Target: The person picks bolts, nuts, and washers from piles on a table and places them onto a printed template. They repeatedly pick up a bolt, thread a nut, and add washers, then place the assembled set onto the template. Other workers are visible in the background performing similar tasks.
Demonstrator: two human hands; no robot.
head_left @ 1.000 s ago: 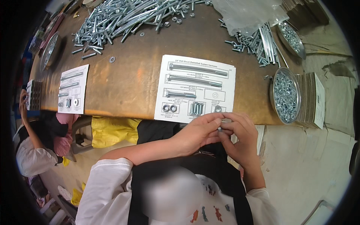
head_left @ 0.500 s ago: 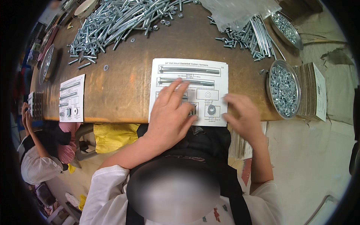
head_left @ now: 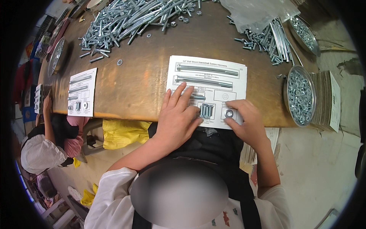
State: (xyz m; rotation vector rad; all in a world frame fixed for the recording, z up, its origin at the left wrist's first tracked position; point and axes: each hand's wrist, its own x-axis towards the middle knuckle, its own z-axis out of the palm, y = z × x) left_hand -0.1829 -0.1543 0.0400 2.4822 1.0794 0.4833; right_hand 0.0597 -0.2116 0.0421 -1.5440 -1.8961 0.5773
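Observation:
In front of me at the table edge lies a white hardware card [head_left: 207,59] with printed outlines and metal parts on it. Two long bolts [head_left: 207,70] lie across its upper part, and several short bolts [head_left: 206,111] sit upright in a lower box. My left hand [head_left: 176,114] rests over the card's left side, fingers stretched out; part of a shorter bolt [head_left: 197,97] shows beyond its fingertips. At the lower right corner, my right hand [head_left: 248,122] has thumb and forefinger apart on either side of a washer [head_left: 228,113].
A pile of loose bolts [head_left: 129,23] covers the far left. At right are more bolts [head_left: 280,42] under a plastic bag [head_left: 259,13], a bowl of washers [head_left: 300,95] and stacked cards [head_left: 326,99]. Another filled card [head_left: 82,91] lies left, near a co-worker [head_left: 44,150].
My right hand has moved left onto the card, beside the washer. My left hand has slid left across the card, uncovering the short bolts. The whole view has shifted.

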